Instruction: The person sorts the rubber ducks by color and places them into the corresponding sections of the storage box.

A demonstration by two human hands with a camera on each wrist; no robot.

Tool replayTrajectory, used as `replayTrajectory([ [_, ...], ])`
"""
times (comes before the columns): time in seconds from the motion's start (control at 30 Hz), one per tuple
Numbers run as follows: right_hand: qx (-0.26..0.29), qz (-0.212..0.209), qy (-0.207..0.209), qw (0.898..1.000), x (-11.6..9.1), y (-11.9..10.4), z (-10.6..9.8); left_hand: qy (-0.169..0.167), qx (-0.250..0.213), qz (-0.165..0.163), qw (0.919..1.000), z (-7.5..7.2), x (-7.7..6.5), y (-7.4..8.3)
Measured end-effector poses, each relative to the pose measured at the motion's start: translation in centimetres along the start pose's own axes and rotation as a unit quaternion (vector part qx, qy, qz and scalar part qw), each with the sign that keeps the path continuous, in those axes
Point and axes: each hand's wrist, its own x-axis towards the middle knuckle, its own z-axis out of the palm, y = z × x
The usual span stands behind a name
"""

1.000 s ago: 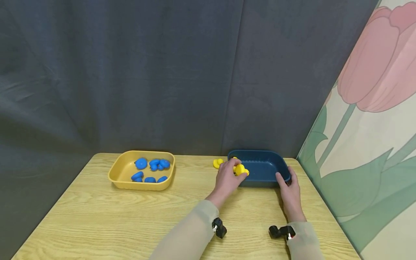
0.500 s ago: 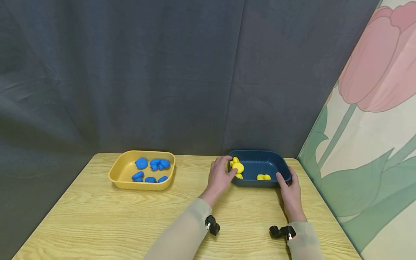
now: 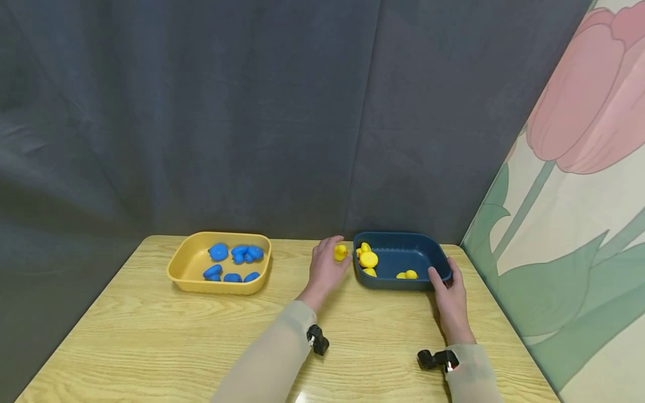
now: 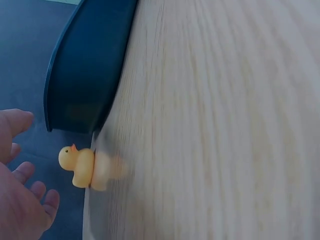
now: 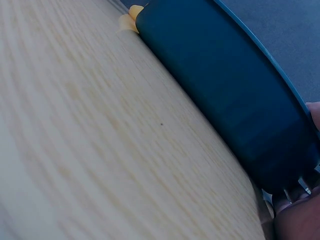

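Observation:
My left hand (image 3: 326,267) is over the table just left of the dark blue tray (image 3: 403,284), fingers spread around a yellow toy duck (image 3: 340,252). In the left wrist view that duck (image 4: 83,167) stands upright on the wood beside the tray's end, and the curved fingers (image 4: 22,172) are apart from it. My right hand (image 3: 452,302) holds the tray's right end, thumb at the rim and fingers along the outside. Inside the tray, several yellow ducks (image 3: 369,259) cluster at the left, and another yellow duck (image 3: 410,275) lies near the front wall.
A yellow tray (image 3: 176,274) with several blue toy ducks (image 3: 219,252) stands at the table's left. A dark grey curtain (image 3: 252,123) hangs behind the table (image 3: 201,341). On the right is a tulip-patterned wall covering (image 3: 569,268).
My left hand let go of a yellow duck in the blue tray and moved left, out over the rim to the duck on the table. The right hand stays on the tray.

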Motion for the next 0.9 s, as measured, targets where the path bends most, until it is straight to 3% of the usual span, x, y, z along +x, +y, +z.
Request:
replayTrajectory([
  [0.47, 0.002, -0.002, 0.000, 1.000, 0.1, 0.1, -0.1, -0.003, 0.010, 0.003, 0.9999, -0.1, 1.3, -2.2],
  [0.9, 0.007, -0.012, 0.004, 1.000, -0.3, -0.1, 0.1, -0.040, 0.029, 0.000, 0.9988, 0.5, 1.8, -2.9],
])
